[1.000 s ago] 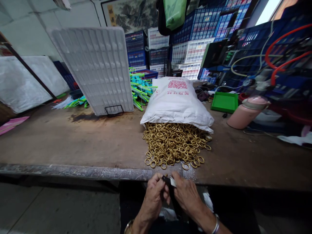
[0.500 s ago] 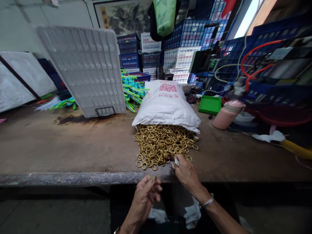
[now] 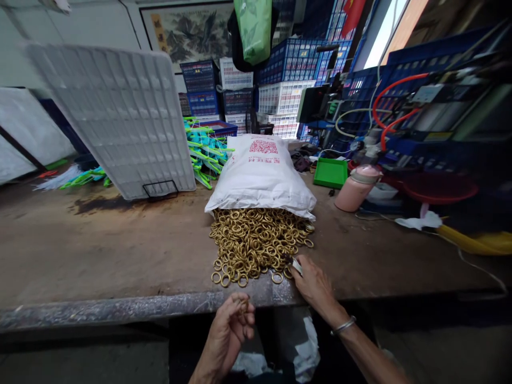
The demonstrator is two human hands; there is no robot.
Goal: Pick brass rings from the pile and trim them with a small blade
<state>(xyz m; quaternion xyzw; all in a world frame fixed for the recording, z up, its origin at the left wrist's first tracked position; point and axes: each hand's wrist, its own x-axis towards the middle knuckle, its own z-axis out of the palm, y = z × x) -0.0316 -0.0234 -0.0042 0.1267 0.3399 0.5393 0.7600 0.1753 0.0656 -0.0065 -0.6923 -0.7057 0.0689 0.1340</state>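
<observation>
Gold rings (image 3: 252,242): L hand (image 3: 229,326) grip pinches one, R hand (image 3: 315,281) grips sm. b/w tool (image 3: 297,266) by pile; best work loose ones.

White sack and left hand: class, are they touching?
Apart: the head view shows gold-coloured rings and the table edge between the left hand and white sack.

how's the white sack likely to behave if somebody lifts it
The white sack would probably sag: its sides bulge and the material wrinkles. It may be heavy if gold rings fill it, as its plump bulk suggests. Lifting its far end could spill more, since rings lie heaped at its near edge.
</observation>
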